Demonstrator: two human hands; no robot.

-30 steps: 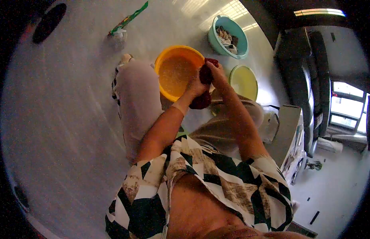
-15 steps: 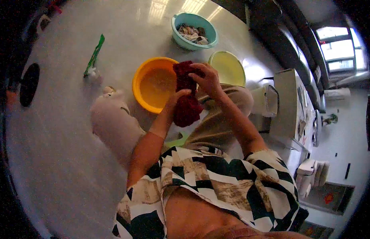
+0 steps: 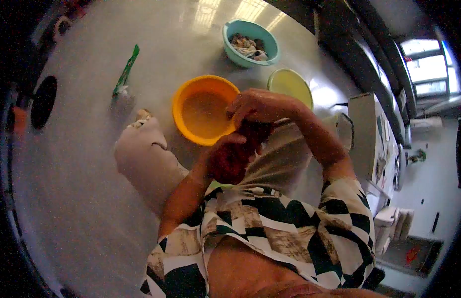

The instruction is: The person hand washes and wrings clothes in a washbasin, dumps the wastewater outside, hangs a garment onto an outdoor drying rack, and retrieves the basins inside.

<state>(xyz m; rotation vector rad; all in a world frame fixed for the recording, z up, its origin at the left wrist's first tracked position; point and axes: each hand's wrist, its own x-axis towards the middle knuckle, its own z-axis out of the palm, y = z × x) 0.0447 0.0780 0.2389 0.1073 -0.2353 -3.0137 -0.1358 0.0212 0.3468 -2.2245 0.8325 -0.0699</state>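
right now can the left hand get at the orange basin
Probably yes: the left hand is close to the near rim of the orange basin and nothing seems to block it, though it is holding dark red cloth.

The single view looks forward and down from the wearer's head, very wide and dark at the corners, with the patterned shirt closest, the hands mid-frame, and a window far right.
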